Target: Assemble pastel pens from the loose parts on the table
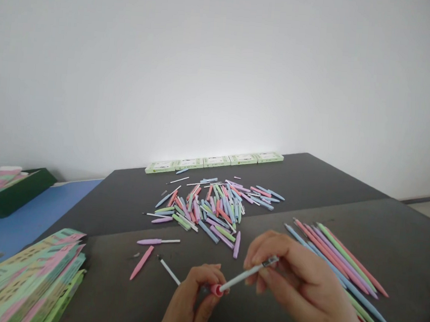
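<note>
My left hand is closed around a pink pen barrel, whose open end faces right; the rest of it is hidden by the fingers. A white pen refill slants up from that opening, one end at or in it; how deep I cannot tell. The refill's dark-tipped upper end is pinched by my right hand between thumb and fingers. Left of my left hand lie another white refill, a pink pen part and a purple pen part with a white stick in it.
A heap of pastel pen parts covers the middle of the dark table. Several long pens lie at right. Green boxes line the back edge. Printed packets stack at left, near a dark green tray.
</note>
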Demonstrator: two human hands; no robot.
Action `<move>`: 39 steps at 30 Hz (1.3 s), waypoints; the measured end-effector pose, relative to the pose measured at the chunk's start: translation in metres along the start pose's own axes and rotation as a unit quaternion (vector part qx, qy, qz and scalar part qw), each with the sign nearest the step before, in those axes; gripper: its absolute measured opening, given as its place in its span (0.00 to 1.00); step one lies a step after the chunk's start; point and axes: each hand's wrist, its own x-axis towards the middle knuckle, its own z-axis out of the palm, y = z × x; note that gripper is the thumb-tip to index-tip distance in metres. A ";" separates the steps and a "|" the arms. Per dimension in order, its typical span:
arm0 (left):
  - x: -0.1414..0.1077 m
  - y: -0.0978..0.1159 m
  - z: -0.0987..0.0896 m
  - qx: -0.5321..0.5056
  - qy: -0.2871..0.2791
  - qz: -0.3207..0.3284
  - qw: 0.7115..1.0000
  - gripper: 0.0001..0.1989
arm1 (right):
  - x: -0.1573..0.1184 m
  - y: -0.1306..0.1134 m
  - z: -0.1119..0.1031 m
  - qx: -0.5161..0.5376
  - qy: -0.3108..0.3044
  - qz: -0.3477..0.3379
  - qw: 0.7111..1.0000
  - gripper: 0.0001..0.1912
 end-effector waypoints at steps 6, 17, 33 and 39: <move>-0.001 0.006 -0.001 -0.015 -0.013 0.013 1.000 0.05 | 0.004 -0.017 0.003 -0.042 -0.087 -0.083 0.992 0.14; -0.006 0.014 0.006 -0.062 0.036 -0.143 0.987 0.11 | 0.005 0.012 0.022 -0.036 -0.091 0.028 0.995 0.08; 0.000 0.005 0.011 -0.255 0.086 -0.215 0.939 0.15 | 0.035 0.031 0.035 -0.008 -0.152 0.113 0.982 0.02; 0.000 0.002 0.010 -0.335 0.078 -0.150 0.927 0.16 | 0.085 0.062 0.051 -0.145 -0.232 0.043 0.961 0.12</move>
